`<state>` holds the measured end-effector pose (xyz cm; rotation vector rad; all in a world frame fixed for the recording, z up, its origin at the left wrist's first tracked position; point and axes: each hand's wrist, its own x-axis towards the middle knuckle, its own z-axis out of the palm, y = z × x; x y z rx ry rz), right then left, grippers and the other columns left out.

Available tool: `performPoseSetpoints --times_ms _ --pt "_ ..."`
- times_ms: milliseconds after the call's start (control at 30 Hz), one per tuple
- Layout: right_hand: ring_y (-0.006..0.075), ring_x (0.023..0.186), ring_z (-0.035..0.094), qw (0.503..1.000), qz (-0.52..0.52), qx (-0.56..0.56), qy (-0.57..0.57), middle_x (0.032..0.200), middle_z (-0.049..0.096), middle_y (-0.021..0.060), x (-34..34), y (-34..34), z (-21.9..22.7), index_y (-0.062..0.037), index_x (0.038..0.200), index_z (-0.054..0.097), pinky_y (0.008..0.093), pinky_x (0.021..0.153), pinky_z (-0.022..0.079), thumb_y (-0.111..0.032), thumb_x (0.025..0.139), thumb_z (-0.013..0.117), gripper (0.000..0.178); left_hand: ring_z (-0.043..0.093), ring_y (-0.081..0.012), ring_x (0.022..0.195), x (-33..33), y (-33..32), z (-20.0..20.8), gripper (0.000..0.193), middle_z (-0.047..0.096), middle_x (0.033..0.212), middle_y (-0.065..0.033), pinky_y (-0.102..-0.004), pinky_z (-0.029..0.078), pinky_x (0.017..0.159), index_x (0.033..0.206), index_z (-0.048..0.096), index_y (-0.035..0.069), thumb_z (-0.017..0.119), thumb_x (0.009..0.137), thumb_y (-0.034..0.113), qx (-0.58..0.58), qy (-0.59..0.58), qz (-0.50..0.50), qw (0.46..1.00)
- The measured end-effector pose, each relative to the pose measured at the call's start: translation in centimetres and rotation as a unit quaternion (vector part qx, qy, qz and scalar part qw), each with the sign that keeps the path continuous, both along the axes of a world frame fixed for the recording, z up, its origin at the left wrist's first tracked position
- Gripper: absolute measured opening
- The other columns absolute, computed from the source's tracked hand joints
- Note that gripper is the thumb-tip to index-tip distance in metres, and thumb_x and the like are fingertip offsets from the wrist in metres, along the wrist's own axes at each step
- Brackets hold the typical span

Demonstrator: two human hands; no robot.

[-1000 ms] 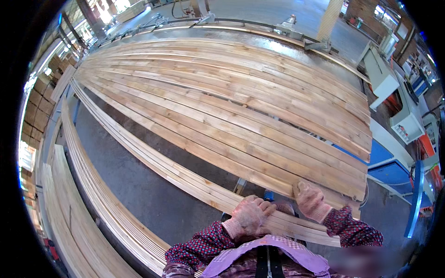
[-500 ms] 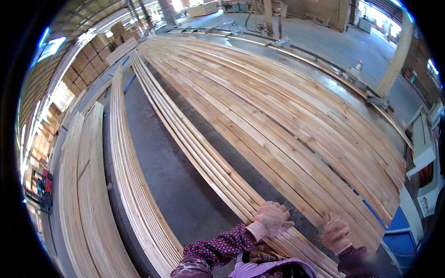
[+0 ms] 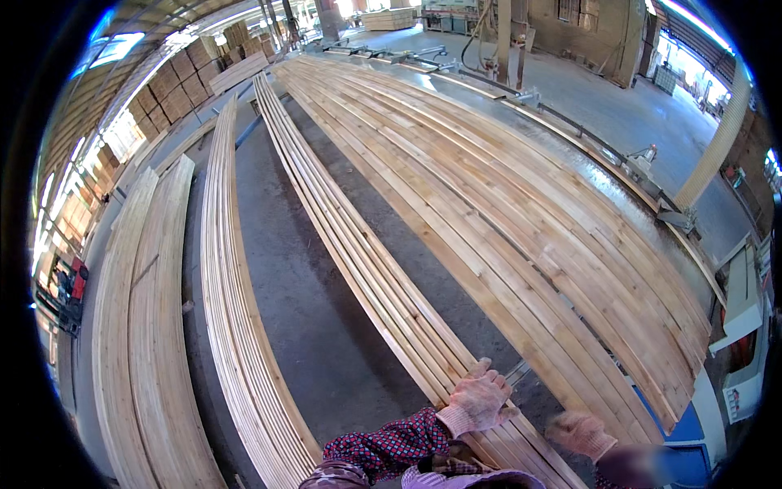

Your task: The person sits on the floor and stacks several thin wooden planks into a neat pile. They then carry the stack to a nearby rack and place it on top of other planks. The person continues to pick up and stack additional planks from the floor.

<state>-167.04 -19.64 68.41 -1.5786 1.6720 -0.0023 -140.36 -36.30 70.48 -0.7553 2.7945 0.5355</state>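
My left hand, in a pale knitted work glove, lies across the near end of a narrow bundle of boards standing on edge. Its fingers bend over the bundle's right side and close on it. My right hand, gloved the same way, is beside the near left corner of a wide layer of flat boards. It is smeared by motion, and I cannot tell whether its fingers touch wood. Dark floor shows in the gap between bundle and layer.
Left of the bundle lies a second row of boards on edge, then wider stacked planks. A metal rail runs along the layer's far right side. Blue panels stand by the near right corner. A red forklift is far left.
My right hand has come off the flat layer's near end and moved slightly left and nearer me. My left hand stays on the bundle. The whole view has shifted a little.
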Motion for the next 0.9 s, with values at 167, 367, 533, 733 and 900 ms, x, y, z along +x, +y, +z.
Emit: performPoseSetpoints --times_ms 167,367,533,733,900 --pt "0.0302 0.104 0.065 0.890 0.054 -0.207 0.403 0.117 0.065 0.0183 1.4 -2.6 -0.1 -0.0040 0.106 0.071 0.0371 0.085 0.053 -0.035 0.088 0.061 0.037 0.050 -0.0267 0.132 -0.3 -0.3 0.4 0.063 0.062 0.130 -0.0125 -0.0431 0.021 0.123 0.127 0.064 0.008 0.049 0.095 0.059 0.037 -0.045 -0.006 0.998" --pt "0.0351 0.114 0.061 0.990 0.090 0.093 -0.050 0.119 0.062 0.0232 0.5 -2.9 1.3 0.0012 0.121 0.065 0.0387 0.096 0.050 -0.047 0.093 0.061 0.056 0.037 -0.0316 0.144 0.4 0.5 -1.3 0.078 0.043 0.154 -0.0148 -0.0485 0.016 0.124 0.153 0.040 0.010 0.048 0.094 0.061 -0.140 0.101 0.066 0.983" --pt "0.0370 0.116 0.060 0.998 0.052 -0.016 -0.026 0.126 0.062 0.0193 0.6 -1.7 0.7 -0.0060 0.126 0.064 0.0397 0.097 0.050 -0.053 0.092 0.061 0.058 0.048 -0.0299 0.134 -1.5 -2.4 1.9 0.071 0.061 0.130 -0.0149 -0.0486 0.016 0.123 0.132 0.060 0.003 0.041 0.098 0.062 0.011 -0.051 0.018 0.998" --pt "0.0296 0.099 0.066 0.891 0.060 -0.178 0.412 0.105 0.064 0.0135 -0.8 -5.2 -1.2 -0.0065 0.124 0.062 0.0400 0.078 0.054 -0.025 0.089 0.059 0.039 0.053 -0.0290 0.127 -2.2 -2.5 1.5 0.076 0.064 0.124 -0.0160 -0.0454 0.018 0.123 0.139 0.054 0.002 0.040 0.098 0.064 0.018 -0.078 0.026 0.996" --pt "0.0309 0.100 0.065 0.960 0.091 -0.057 0.257 0.106 0.064 0.0142 -2.2 -5.2 -2.4 -0.0031 0.122 0.062 0.0372 0.078 0.054 -0.029 0.088 0.063 0.043 0.037 -0.0365 0.143 -1.2 -1.1 -1.9 0.087 0.042 0.152 -0.0207 -0.0463 0.014 0.124 0.154 0.035 0.007 0.042 0.094 0.069 -0.087 0.077 0.096 0.989"
